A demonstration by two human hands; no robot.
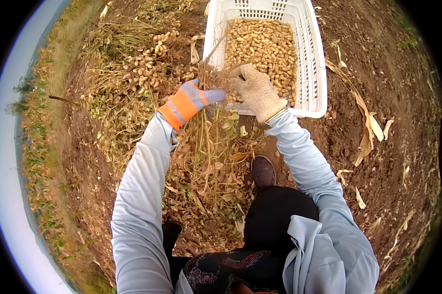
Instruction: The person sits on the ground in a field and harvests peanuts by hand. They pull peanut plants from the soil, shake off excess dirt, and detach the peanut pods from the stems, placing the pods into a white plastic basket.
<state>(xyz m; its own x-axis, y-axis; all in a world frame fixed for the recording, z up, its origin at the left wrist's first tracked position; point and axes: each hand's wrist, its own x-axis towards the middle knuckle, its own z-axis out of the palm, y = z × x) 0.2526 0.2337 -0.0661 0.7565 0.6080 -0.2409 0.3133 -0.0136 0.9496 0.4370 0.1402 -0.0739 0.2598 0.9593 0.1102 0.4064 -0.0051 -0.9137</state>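
Observation:
My left hand (195,97), in an orange and grey glove, grips a bundle of dried peanut plants (210,128) just below the roots. The leafy stems hang down towards my feet. My right hand (252,86), in a cream knitted glove, curls its fingers at the tangled roots (211,75); its fingertips are partly hidden. Both hands meet at the near left corner of a white plastic crate (318,81), the right one over its rim. Picked peanuts in their shells (261,44) cover the crate's floor.
Left of the crate lies a heap of pulled peanut plants (118,40) with clusters of peanuts (143,70) still attached. Loose leaves and stems litter the ground around my shoe (263,171). Dry corn husks (366,136) lie on brown soil at the right.

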